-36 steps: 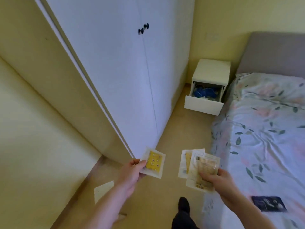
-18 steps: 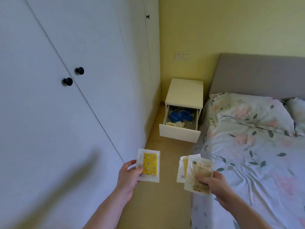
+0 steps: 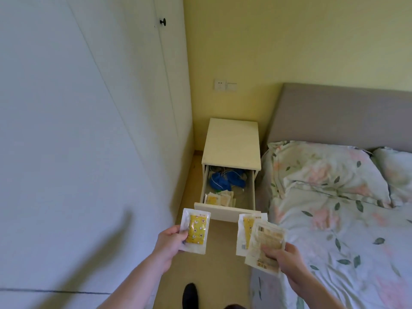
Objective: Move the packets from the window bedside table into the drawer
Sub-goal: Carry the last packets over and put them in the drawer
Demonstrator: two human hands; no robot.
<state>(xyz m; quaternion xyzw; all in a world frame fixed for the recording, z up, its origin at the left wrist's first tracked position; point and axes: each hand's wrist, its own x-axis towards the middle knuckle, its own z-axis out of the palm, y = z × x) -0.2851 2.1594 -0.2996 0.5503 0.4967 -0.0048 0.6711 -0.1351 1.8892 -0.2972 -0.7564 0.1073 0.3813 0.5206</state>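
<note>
Carrying packets: left hand (image 3: 170, 243) pinches one yellow packet (image 3: 196, 233), right hand (image 3: 281, 256) grips two packets (image 3: 258, 238); release low inside the open drawer (image 3: 227, 214) ahead of the fingers.

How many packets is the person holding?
3: one yellow packet in the left hand, two overlapping packets in the right hand. More could hide behind those.

Pale yellow walls (image 3: 289, 41) at twelve o'clock; tall white wardrobe doors (image 3: 78, 130) at nine; grey padded headboard (image 3: 345, 114) and floral bedding (image 3: 334, 219) at three; floor (image 3: 218, 259) seemingly beige.
</note>
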